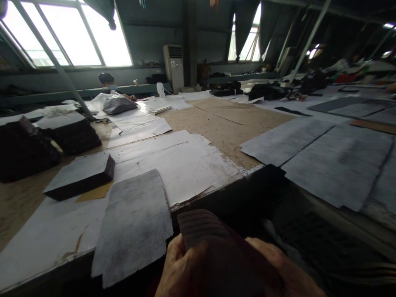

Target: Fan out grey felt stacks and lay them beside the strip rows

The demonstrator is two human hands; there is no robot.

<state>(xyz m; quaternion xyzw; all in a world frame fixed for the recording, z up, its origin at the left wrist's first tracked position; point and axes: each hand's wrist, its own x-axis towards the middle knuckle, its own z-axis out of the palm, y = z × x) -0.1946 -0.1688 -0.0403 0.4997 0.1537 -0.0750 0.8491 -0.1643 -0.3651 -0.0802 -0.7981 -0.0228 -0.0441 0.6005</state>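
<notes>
A bent stack of thin dark sheets (216, 243), brownish along its layered edge, is held low in front of me, past the table's front edge. My left hand (177, 266) is closed on the stack's left side, thumb up near the top. At the right side my right hand (283, 264) grips it too, its fingers mostly hidden in shadow. Just left of the stack, a grey fabric-like piece (136, 222) lies on the table and overhangs the front edge.
White paper (173, 165) covers much of the table. To the left stand a low stack of pieces (80, 173) and taller dark stacks (71, 134). More grey pieces (337, 161) lie at right. A person (107, 82) sits across the table, near a plastic bag (116, 103).
</notes>
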